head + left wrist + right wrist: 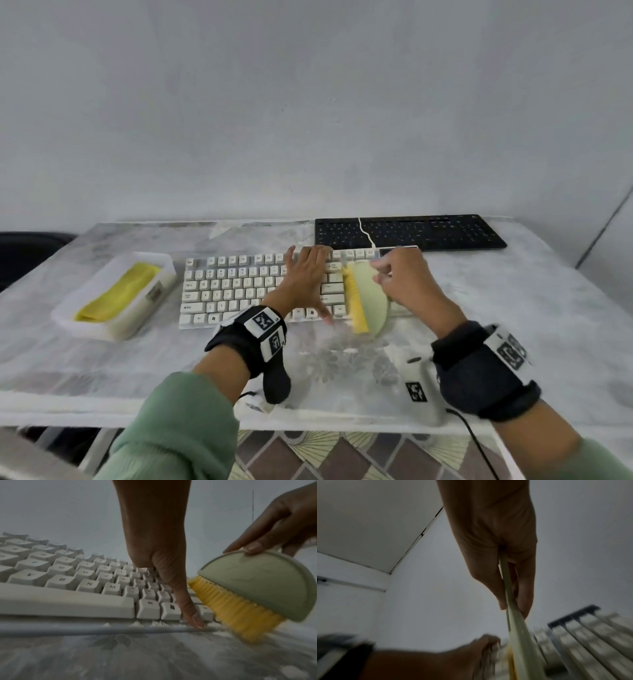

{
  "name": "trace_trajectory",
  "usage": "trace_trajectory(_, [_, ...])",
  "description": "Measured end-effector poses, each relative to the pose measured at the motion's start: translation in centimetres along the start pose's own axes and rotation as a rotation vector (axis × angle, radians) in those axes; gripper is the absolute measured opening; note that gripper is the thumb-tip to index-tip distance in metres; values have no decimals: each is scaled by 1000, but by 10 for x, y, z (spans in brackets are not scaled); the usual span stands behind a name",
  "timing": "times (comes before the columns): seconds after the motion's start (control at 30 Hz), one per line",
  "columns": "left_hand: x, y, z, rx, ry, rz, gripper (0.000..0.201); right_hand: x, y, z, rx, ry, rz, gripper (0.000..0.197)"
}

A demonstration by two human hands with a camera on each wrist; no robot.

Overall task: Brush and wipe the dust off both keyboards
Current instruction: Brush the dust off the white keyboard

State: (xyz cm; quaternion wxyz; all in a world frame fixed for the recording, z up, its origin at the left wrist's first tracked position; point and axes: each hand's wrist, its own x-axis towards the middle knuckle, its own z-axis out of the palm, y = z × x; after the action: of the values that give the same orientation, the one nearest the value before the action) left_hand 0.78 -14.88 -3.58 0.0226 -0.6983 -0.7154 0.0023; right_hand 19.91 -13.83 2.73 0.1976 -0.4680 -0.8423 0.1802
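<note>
White keyboard [239, 287]: right-hand keys hidden under left hand [306, 274], brush [368, 301] and right hand [411, 284].
Black keyboard [411, 233]: legends too small to read.
Right wrist view: keys motion-blurred.
Tray [85, 320] label: unreadable.

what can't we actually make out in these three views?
- White keyboard: its right end is covered in the head view by the right hand and the brush.
- Keys under the left hand: hidden in the head view.
- Black keyboard: legends too small in the head view.
- Right wrist view: motion blur smears the keys.
- Yellow cloth in the tray: folded, underside unseen.
</note>
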Motion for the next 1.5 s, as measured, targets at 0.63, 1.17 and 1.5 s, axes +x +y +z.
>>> trace_trajectory(0.63, [26,-28,0,-281,-334,89,120,38,-9,9,96,115,128,39])
trace_trajectory(1.17, [-69,-205,-2,-223,-464,-242,130,52,-4,4,82,-101,179,37])
trace_trajectory(1.5, [-78,-209,3,-379,-347,-253,132,45,-9,1,88,-103,174,36])
